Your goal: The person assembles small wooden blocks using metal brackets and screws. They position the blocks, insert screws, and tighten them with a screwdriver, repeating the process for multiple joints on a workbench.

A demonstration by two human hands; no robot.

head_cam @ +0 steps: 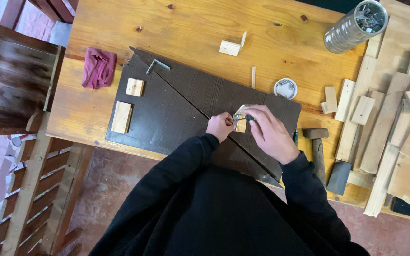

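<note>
Head view shows a small wooden block (241,125) on the dark board (167,114), pinched by the left hand (220,126) at its left edge, while the right hand (270,133) closes on a small metal piece (239,114) atop it. Steadying the block firmly and keeping fingertips off the metal seems wise. Right of the grip lie a hammer (316,142) and wood offcuts (390,114); left, two blocks (128,102).

A woodworking shop: wood offcuts (385,118), a hammer (317,147), pine workbench (191,28).
</note>
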